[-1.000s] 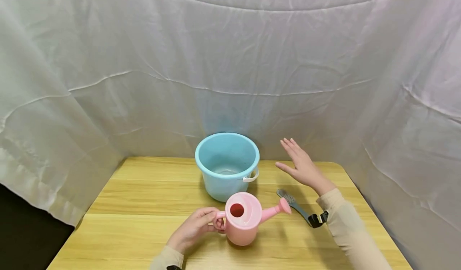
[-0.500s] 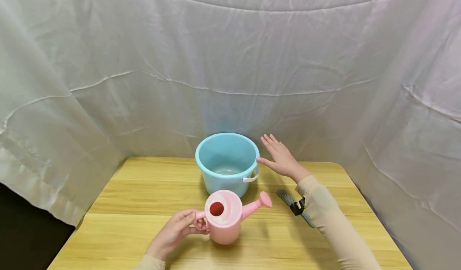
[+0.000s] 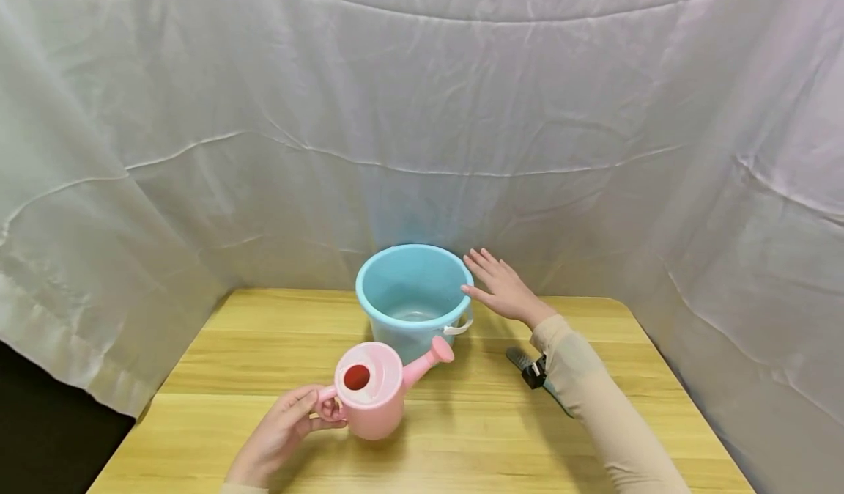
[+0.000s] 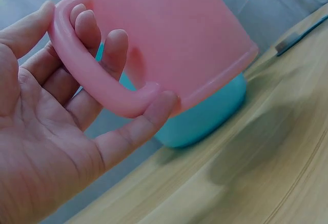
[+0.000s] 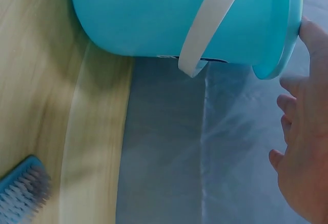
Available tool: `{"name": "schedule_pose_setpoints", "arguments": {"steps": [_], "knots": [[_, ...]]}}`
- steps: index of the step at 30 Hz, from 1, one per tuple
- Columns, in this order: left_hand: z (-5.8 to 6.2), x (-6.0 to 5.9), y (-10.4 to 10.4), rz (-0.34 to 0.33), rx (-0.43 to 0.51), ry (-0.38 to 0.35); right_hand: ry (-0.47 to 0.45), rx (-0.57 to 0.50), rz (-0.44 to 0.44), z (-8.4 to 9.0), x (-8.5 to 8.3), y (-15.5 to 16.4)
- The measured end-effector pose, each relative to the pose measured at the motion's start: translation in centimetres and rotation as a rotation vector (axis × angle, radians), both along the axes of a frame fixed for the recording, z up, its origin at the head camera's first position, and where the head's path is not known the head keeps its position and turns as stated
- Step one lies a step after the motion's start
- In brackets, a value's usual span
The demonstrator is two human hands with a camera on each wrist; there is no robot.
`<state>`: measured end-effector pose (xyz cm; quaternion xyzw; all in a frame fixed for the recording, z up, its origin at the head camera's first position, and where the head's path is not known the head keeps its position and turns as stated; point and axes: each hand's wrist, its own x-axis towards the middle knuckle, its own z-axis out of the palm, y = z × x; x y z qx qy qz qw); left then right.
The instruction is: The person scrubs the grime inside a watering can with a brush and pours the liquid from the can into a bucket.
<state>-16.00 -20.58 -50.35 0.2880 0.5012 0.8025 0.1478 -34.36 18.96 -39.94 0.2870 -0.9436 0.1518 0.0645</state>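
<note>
My left hand [image 3: 283, 428] grips the looped handle [image 4: 77, 60] of a pink watering can [image 3: 376, 415], fingers through the loop. In the left wrist view the can is raised, its shadow falling on the wooden table. Its spout tilts up to the right and overlaps the light-blue bucket [image 3: 414, 341] in the head view. At the bucket's right rim is my right hand [image 3: 502, 292], its fingers spread, holding nothing. The right wrist view shows the thumb tip right at the rim and the bucket's white handle [image 5: 210, 24] hanging down its side.
A grey-blue brush [image 3: 519, 358] lies on the wooden table [image 3: 264, 340], partly hidden under the right forearm; its bristles [image 5: 28, 193] show in the right wrist view. Pale curtains [image 3: 422, 113] enclose the table at the back and sides.
My left hand has carried the watering can leftward, away from the brush. My right hand has moved left to the bucket's rim, its forearm now covering part of the brush.
</note>
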Motion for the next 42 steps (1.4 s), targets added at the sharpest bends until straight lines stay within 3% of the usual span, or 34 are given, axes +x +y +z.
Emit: {"name": "schedule_pose_setpoints", "arguments": {"steps": [9,21,26,33,38,42], "knots": [[0.5,0.5,-1.8,0.006,0.019,0.018,-0.05,0.073,0.019,0.5,-0.1,-0.3],[1.6,1.2,-4.0,0.086,0.04,0.067,-0.095,0.095,0.014,0.8,-0.5,-0.4],[2.1,1.3,-5.0,0.13,0.019,0.105,-0.088,0.1,0.014,0.7,-0.7,-0.5],[3.0,1.0,-6.2,0.142,0.066,0.184,-0.097,0.092,0.015,0.8,-0.8,-0.6],[3.7,0.6,-6.7,0.225,0.023,0.186,-0.098,0.079,0.017,0.8,-0.9,-0.6],[4.2,0.2,-6.9,0.318,-0.036,0.127,-0.099,0.077,0.018,0.7,-1.0,-0.5]]}}
